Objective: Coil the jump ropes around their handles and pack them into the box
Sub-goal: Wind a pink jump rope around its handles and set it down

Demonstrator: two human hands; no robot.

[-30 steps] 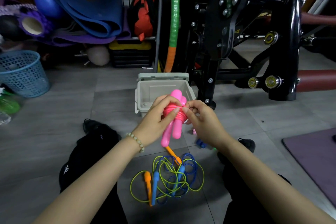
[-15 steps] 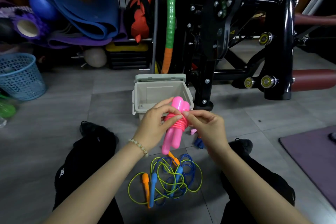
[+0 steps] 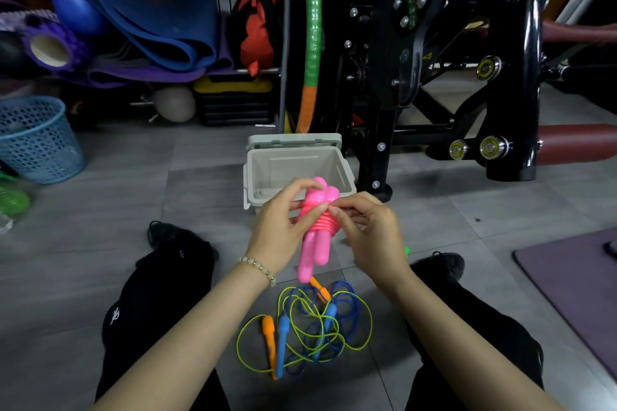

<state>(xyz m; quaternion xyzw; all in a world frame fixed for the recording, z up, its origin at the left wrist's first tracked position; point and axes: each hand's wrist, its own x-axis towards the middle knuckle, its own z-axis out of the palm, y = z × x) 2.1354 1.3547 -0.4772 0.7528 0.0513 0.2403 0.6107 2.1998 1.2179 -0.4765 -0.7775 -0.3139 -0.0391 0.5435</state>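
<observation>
Finishing the wrap on the pink jump rope [image 3: 314, 253], gripped by the left hand [image 3: 278, 233] just in front of the box [image 3: 290, 167], last cord turn pinched by the right hand [image 3: 370, 233]; next, likely tucking the end and dropping it in.

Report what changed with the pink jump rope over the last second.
Hardly anything. The right hand keeps pinching the rope at the pink coil while the left hand keeps gripping the pink handles. The box and the loose ropes stayed put.
</observation>
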